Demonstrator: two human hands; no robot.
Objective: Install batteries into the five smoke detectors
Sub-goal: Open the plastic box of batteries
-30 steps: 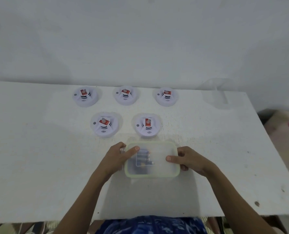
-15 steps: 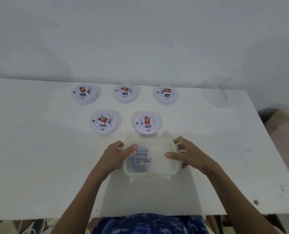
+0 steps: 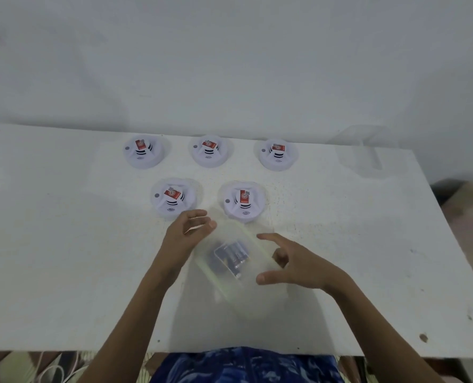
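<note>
Translucent plastic box [image 3: 246,297] with a pale green rim sits between both hands, skewed and badly blurred. Left hand [image 3: 187,233] is at its far left corner, thumb and fingers curled round the edge, so it's grasping the box. Right hand [image 3: 298,262] is over the box's right side, thumb and fingers spread and bent. Blur hides the contact, so can't tell if it grips.

Batteries [image 3: 231,255] are inside the box, a dark bundle seen through the plastic, midway between the hands.

Front-left detector [image 3: 173,199] is just past the left fingertips, front-right detector [image 3: 243,201] just beyond the box. Further out is a row of three: back-left detector [image 3: 143,152], back-middle detector [image 3: 209,151], back-right detector [image 3: 278,154]. All five are white domes, upright, each with a red label, and apart from each other.

Everything sits on a white table [image 3: 64,258]. Something faint and transparent [image 3: 362,154] stands far out to the right of the right hand.
</note>
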